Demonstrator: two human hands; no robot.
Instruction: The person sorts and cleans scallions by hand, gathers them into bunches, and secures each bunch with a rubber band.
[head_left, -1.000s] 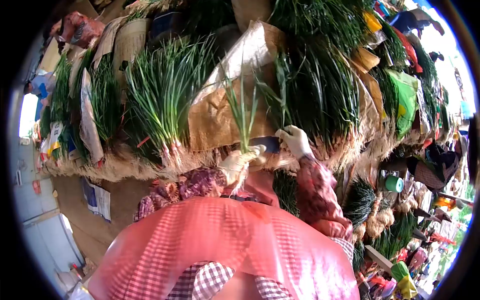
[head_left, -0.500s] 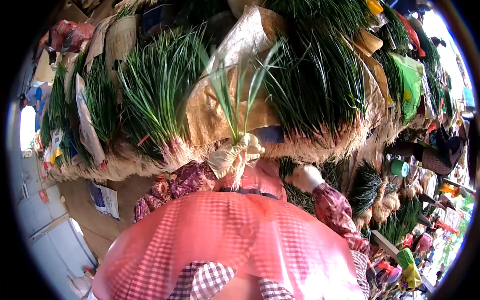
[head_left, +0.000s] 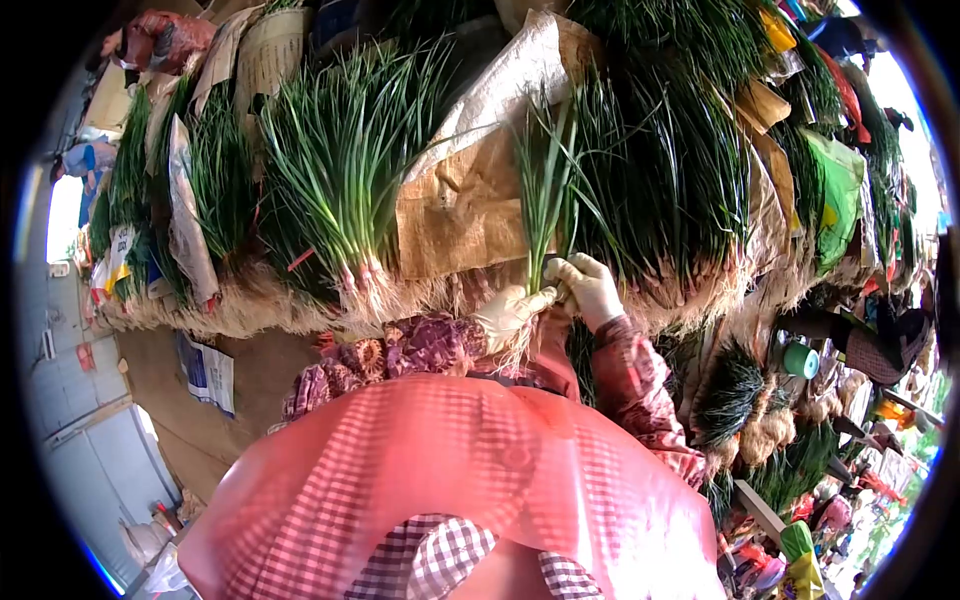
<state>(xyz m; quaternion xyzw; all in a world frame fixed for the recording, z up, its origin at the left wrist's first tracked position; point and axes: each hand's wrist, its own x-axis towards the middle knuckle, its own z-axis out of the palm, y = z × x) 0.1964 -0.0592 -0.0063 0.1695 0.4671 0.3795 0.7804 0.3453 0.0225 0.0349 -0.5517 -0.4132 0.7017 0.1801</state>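
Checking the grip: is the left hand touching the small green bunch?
Touching: the head view shows the left hand closed around the small green bunch above its roots.

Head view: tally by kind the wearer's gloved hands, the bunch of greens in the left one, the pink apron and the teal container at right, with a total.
Gloved hands: 2 (left hand, right hand)
Bunch of greens: 1
Pink apron: 1
Teal container: 1
Total: 5

Apron (head_left: 400, 450), glossy, translucent pink-red, worn over dark-and-white gingham cloth (head_left: 452, 560). Sleeves (head_left: 632, 375), patterned in purple and red. Left hand (head_left: 508, 315) and right hand (head_left: 588, 285): pale, cream-coloured gloves (head_left: 600, 296).
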